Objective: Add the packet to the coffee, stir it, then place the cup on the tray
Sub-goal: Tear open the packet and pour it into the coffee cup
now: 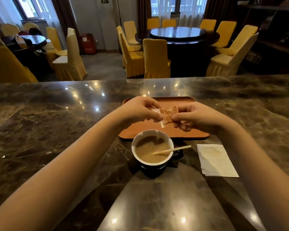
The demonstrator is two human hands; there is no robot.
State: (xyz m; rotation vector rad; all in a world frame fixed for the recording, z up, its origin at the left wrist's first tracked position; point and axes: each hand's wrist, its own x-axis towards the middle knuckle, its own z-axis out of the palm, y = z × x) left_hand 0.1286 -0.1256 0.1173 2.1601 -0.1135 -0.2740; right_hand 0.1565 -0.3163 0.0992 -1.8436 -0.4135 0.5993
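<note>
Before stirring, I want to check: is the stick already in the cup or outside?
In. The wooden stick leans on the rim of the cup, one end sunk in the coffee, the other pointing out right.

left hand [138,109] + right hand [195,117] pinch packet [168,114] | above tray [197,130] | cup [153,149] (stirrer [173,150] inside) nearer

Dim room, window daylight, ceiling-light glare on the counter [57,114], wide-angle edge bending.

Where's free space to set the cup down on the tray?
The tray carries nothing; both hands hold the packet above its middle. Its far strip and right end show bare. The tight spot is between cup, stirrer and napkin.
</note>
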